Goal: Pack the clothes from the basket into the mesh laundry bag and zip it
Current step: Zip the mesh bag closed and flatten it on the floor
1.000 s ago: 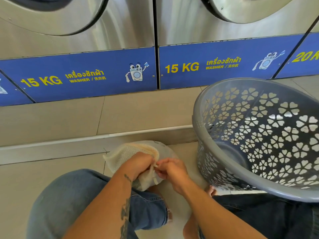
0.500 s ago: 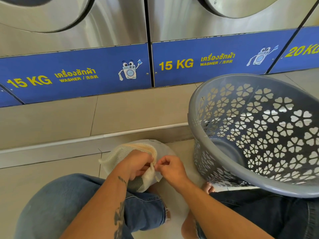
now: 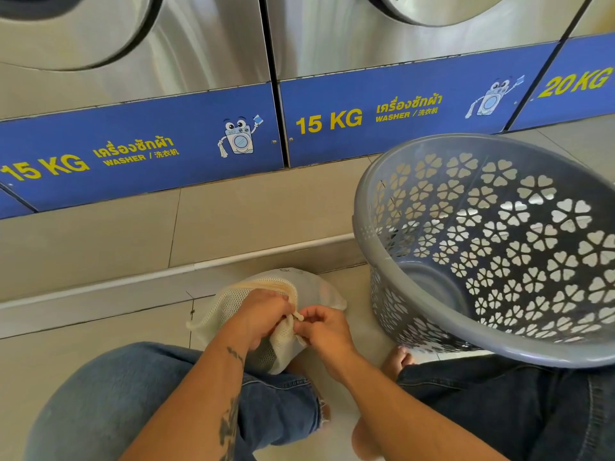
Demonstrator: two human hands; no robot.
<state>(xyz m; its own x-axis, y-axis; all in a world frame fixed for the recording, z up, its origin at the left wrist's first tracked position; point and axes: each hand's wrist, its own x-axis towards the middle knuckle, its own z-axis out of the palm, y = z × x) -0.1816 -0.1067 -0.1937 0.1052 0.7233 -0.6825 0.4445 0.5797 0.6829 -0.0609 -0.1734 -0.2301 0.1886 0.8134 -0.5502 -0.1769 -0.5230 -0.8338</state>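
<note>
A cream mesh laundry bag (image 3: 229,302), stuffed full, lies on the floor tiles between my knees. My left hand (image 3: 263,316) grips the gathered mouth of the bag. My right hand (image 3: 324,331) pinches the bag's cord or pull tab right beside the left hand; the closure itself is hidden by my fingers. The grey plastic basket (image 3: 432,331) with flower-shaped holes stands tilted at the right, and no clothes show inside it.
Steel washing machines with blue panels (image 3: 139,148) marked 15 KG and 20 KG fill the back. A tiled step (image 3: 100,234) runs under them. My jeans-clad knees (image 3: 133,394) and bare feet sit at the bottom of the view.
My hands stay at the bag's mouth, with small finger movements on the cord. The view has shifted slightly to the right and down. The basket has not moved.
</note>
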